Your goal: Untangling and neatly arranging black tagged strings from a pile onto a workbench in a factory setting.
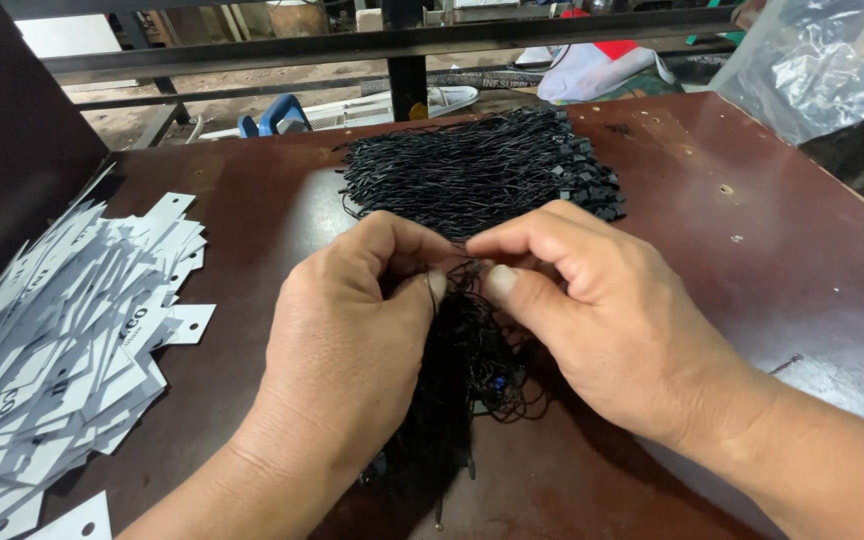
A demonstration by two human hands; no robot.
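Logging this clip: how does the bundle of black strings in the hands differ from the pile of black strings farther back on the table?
The bundle of black strings is pinched by the left hand and right hand; the pile of black strings lies untouched. The bundle runs toward the camera, tangled and loopy; the pile lies crosswise, its small black fasteners lined up at the right end. Both are thin black cords on the brown table.

The left hand [347, 340] covers part of the black string bundle [457, 375], the white paper tags [52, 350] run off the left edge, and the clear plastic bag [822, 60] is cropped at the top right.
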